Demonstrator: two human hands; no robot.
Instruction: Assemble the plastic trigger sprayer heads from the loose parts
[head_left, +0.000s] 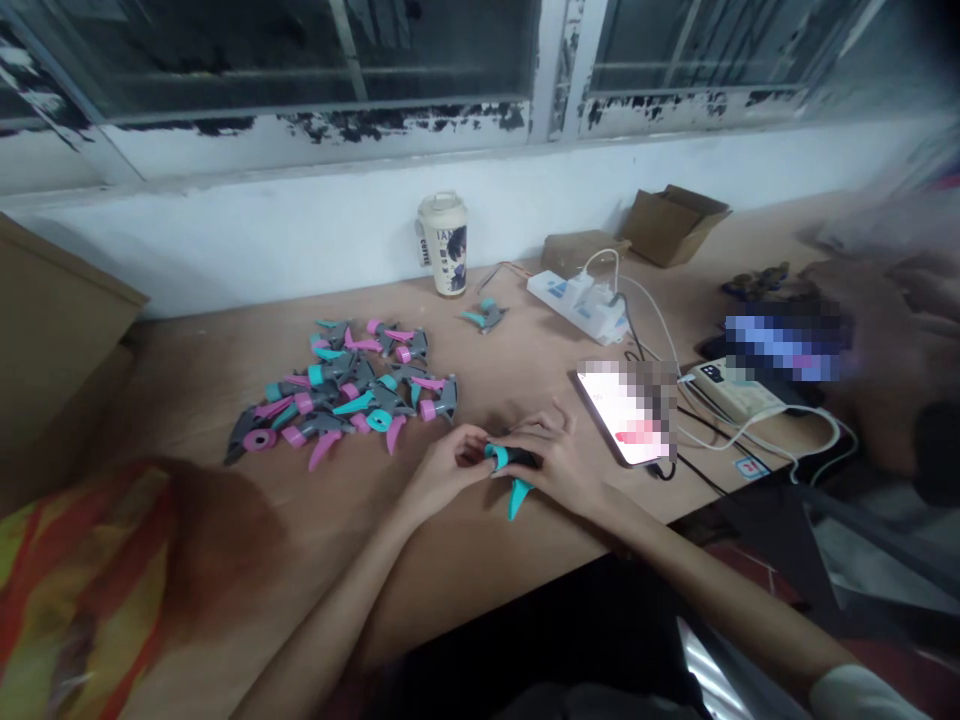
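Observation:
Near the table's front edge, my right hand [561, 462] is closed over a dark grey and teal trigger spray head [520, 494]. Its teal trigger sticks out below the palm, pointing down towards me. The fingers of my left hand [457, 458] pinch at the teal collar end of the same spray head; the fingertips there are partly hidden. To the left lies a loose pile of grey spray heads [352, 392] with pink or teal triggers and collars. One more teal and grey spray head [489, 317] rests apart, farther back.
A lit phone [621, 412] lies right of my hands. Beyond it are a white power strip [577, 305], cables and another phone [739, 388]. A cup [444, 245] and an open cardboard box [675, 225] stand by the wall. A red-yellow bag [82, 590] is at left; a blurred person sits right.

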